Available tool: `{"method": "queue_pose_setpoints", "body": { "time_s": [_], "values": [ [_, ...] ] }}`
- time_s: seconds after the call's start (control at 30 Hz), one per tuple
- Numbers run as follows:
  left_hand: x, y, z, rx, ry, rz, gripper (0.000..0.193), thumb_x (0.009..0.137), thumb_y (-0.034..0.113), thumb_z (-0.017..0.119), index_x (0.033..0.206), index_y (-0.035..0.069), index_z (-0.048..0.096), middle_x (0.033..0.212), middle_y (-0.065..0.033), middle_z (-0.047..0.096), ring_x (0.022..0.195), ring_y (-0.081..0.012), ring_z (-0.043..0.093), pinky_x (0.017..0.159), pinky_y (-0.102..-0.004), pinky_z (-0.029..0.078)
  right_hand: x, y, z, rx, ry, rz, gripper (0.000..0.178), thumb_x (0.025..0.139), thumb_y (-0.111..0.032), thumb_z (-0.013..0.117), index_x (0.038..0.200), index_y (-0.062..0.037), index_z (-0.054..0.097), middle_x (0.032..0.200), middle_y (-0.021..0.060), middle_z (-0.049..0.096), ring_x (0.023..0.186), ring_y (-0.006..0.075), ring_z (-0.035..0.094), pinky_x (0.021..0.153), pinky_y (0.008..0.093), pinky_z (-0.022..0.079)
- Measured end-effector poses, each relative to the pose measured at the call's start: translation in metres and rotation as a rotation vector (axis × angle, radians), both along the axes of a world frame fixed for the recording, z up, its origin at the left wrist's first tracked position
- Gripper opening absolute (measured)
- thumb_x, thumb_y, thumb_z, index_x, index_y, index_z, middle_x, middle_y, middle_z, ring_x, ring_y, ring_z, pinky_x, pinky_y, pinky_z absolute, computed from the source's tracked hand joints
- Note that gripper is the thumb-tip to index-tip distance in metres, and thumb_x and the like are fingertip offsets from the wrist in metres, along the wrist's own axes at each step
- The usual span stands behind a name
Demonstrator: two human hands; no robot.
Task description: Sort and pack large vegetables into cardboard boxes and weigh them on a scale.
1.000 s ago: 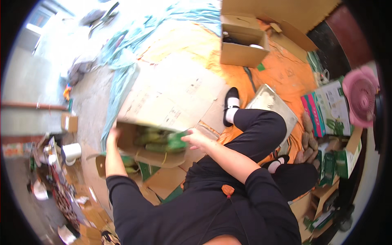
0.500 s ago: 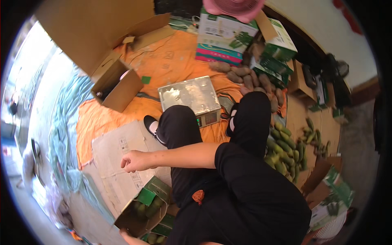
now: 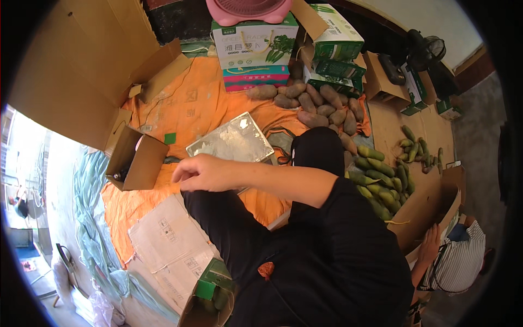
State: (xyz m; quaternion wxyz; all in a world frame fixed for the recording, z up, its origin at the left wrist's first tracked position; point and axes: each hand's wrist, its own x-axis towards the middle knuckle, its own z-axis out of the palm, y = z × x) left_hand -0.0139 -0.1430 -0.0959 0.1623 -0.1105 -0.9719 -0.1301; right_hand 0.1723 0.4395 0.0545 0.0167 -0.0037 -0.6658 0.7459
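Observation:
My right hand point(image 3: 200, 173) reaches across my body from the right, above my bent left knee and beside the near-left edge of a metal-topped scale point(image 3: 233, 140). Its fingers are loosely bent, thumb a little apart, with nothing visible in them. My left hand is out of view. At the bottom left, an open green carton point(image 3: 218, 278) stands beside my left thigh with green radishes inside. To the right of my right knee lies a heap of green radishes point(image 3: 381, 180). Brownish-purple roots point(image 3: 327, 109) are piled past the scale.
An orange sheet point(image 3: 180, 117) and flattened cardboard point(image 3: 166, 234) cover the floor. A cardboard box point(image 3: 144, 163) stands at left. Printed cartons point(image 3: 253, 46) and a pink fan point(image 3: 250, 11) are at the back. At right, another person's hand point(image 3: 429, 245) touches an open carton point(image 3: 422, 218).
My right hand has risen forward from over the flattened cardboard to beside the scale, its fingers loosening. My left hand has left the view. The view has shifted, bringing in the person at right.

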Motion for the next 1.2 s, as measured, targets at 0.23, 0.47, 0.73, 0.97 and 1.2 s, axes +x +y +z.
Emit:
{"method": "queue_pose_setpoints", "body": {
  "time_s": [0.23, 0.47, 0.73, 0.97, 1.2],
  "values": [
    [0.009, 0.058, 0.030, 0.064, 0.160, -0.024, 0.028, 0.092, 0.014, 0.051, 0.112, -0.002, 0.061, 0.110, -0.0142, 0.063, 0.102, -0.0302, 0.058, 0.091, -0.0384, 0.044, 0.048, 0.106, -0.012, 0.064, -0.171, -0.188, 0.025, 0.088, -0.010, 0.058, 0.111, 0.0000, 0.060, 0.094, 0.0047, 0.063, 0.087, 0.0109, 0.059, 0.079, 0.0257, 0.048],
    [0.027, 0.258, 0.089, 0.201, 0.101, -0.364, 0.029, 0.091, 0.009, 0.053, 0.117, -0.002, 0.060, 0.116, -0.0162, 0.060, 0.112, -0.0308, 0.053, 0.099, -0.0415, 0.039, 0.139, 0.144, 0.015, 0.601, -0.007, -0.669, 0.027, 0.083, -0.014, 0.062, 0.106, -0.0019, 0.061, 0.095, 0.0115, 0.065, 0.090, 0.0253, 0.062, 0.081, 0.0352, 0.049],
    [0.080, 0.457, 0.120, 0.420, -0.152, -0.803, 0.020, 0.086, -0.003, 0.056, 0.104, 0.001, 0.064, 0.112, -0.0109, 0.058, 0.116, -0.0281, 0.051, 0.102, -0.0380, 0.036, 0.284, 0.241, -0.088, 1.114, -0.589, -1.040, 0.026, 0.079, -0.018, 0.065, 0.102, -0.0064, 0.064, 0.105, 0.0157, 0.062, 0.102, 0.0328, 0.056, 0.088, 0.0431, 0.046],
    [0.118, 0.536, 0.130, 0.399, -0.300, -1.017, 0.019, 0.087, -0.001, 0.058, 0.104, 0.000, 0.065, 0.114, -0.0104, 0.059, 0.114, -0.0251, 0.052, 0.101, -0.0342, 0.037, 0.344, 0.305, -0.155, 1.194, -0.957, -1.198, 0.022, 0.080, -0.017, 0.064, 0.101, -0.0092, 0.063, 0.106, 0.0145, 0.060, 0.102, 0.0347, 0.056, 0.083, 0.0463, 0.049],
    [0.131, 0.573, 0.103, 0.289, -0.398, -1.064, 0.018, 0.083, -0.001, 0.059, 0.100, 0.002, 0.065, 0.110, -0.0124, 0.059, 0.113, -0.0300, 0.052, 0.098, -0.0375, 0.039, 0.343, 0.382, -0.188, 1.382, -1.071, -1.072, 0.027, 0.081, -0.005, 0.057, 0.108, -0.0093, 0.060, 0.109, 0.0131, 0.059, 0.103, 0.0331, 0.057, 0.083, 0.0449, 0.050]
  ]
}}
